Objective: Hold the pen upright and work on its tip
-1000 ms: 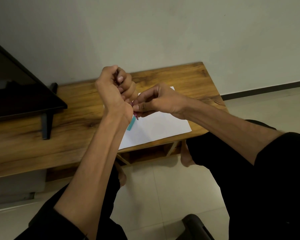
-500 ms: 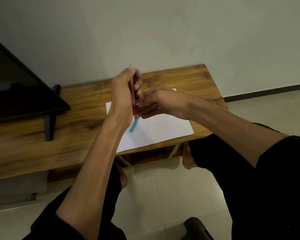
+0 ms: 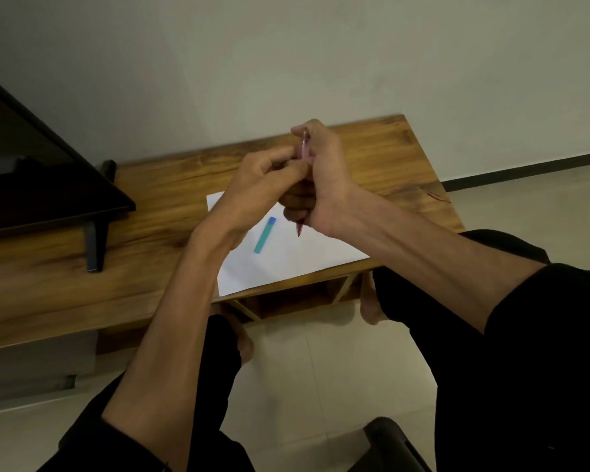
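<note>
At the far left of the frame a dark screen (image 3: 31,172) is standing on the worktop (image 3: 150,206), its black foot (image 3: 94,247) planted on the wood. Moving right, the left hand (image 3: 252,185) is hovering over the centre of the frame, fingers curled in, its fingertips pinching the pink pencil (image 3: 304,148) partway down the barrel. Below it a white sheet (image 3: 286,264) is lying at the worktop's near edge, and a teal case (image 3: 264,235) with a blue cap is resting flat on that sheet, slanting. Just right of centre, the right hand (image 3: 324,185) is clenching round the pencil, holding it upright above the sheet, the top poking out beside the thumb and the dark tip sticking out under the fist. The two hands are touching. Black sleeves are filling the lower corners.
</note>
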